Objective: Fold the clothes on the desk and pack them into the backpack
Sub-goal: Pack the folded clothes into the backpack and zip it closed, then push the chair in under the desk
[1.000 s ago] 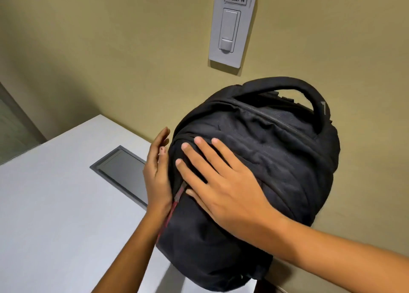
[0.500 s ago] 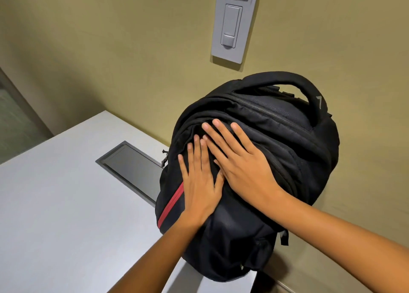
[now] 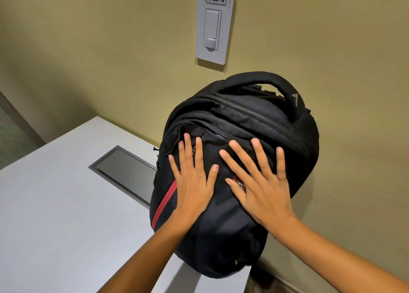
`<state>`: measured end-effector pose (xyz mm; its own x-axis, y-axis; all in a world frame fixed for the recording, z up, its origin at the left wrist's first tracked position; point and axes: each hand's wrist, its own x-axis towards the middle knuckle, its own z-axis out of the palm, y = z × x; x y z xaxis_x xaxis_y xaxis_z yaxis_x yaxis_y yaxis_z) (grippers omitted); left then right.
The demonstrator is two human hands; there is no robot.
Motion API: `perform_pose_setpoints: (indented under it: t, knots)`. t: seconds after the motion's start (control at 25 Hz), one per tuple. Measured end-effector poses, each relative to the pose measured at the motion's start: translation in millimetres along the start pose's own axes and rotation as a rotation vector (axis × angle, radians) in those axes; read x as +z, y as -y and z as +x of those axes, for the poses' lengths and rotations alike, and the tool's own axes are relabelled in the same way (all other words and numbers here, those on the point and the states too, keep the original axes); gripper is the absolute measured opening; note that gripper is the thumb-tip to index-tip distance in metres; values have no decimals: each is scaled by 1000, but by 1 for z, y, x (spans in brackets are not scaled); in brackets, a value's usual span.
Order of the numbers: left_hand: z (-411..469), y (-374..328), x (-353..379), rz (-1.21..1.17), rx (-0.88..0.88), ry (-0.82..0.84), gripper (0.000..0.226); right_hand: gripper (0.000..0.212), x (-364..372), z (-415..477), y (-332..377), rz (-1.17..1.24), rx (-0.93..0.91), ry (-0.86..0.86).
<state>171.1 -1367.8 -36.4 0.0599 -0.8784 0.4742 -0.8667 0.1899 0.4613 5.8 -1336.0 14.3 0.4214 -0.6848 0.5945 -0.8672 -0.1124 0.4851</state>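
I observe the black backpack [image 3: 254,120] at the desk's [image 3: 55,215] right end against the wall, long axis leaning wallward, top handle [image 3: 265,78] uppermost. My left hand [image 3: 194,184] and right hand [image 3: 263,188] press flat on its front, fingers spread wide.

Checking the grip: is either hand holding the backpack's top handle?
No, the left hand and right hand lie flat on the backpack.

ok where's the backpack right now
Head view, right of centre: the backpack stands against the wall at the desk's right edge, under the light switch.
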Motion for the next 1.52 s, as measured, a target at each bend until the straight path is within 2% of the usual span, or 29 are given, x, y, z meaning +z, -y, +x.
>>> perform_pose_setpoints:
  t: [0.16, 0.28, 0.4, 0.48, 0.56, 0.76, 0.88, 1.08, 1.32, 1.52]
  knots:
    - [1, 4, -12, 23, 27, 65, 70, 66, 6, 0, 1, 0, -9, 8]
    - [-8, 6, -33, -77, 70, 71, 68, 70, -9, -1, 2, 41, -20, 71]
    - [-24, 3, -58, -195, 15, 0, 49, 68, -33, -3, 9, 132, -47, 134]
    - [-38, 1, -77, -227, -80, -41, 30, 50, -51, -4, 14, 248, -7, 98]
    - [-56, 1, -98, -229, -128, -86, 23, 32, -66, -7, 18, 386, 52, 23]
    - [-107, 5, -152, -260, -204, -223, 22, 27, -114, -18, 34, 862, 171, -89]
    - [-132, 7, -188, -260, -247, -278, 22, 20, -154, -26, 48, 1069, 223, -94]
    - [-178, 13, -247, -295, -295, -362, 23, 23, -214, -31, 79, 1246, 65, 42]
    - [-221, 19, -279, -211, -456, -455, 21, 21, -241, -20, 114, 1433, -160, 35]
    - [-243, 3, -293, -43, -632, -638, 22, 22, -241, -1, 141, 1627, -436, -4]
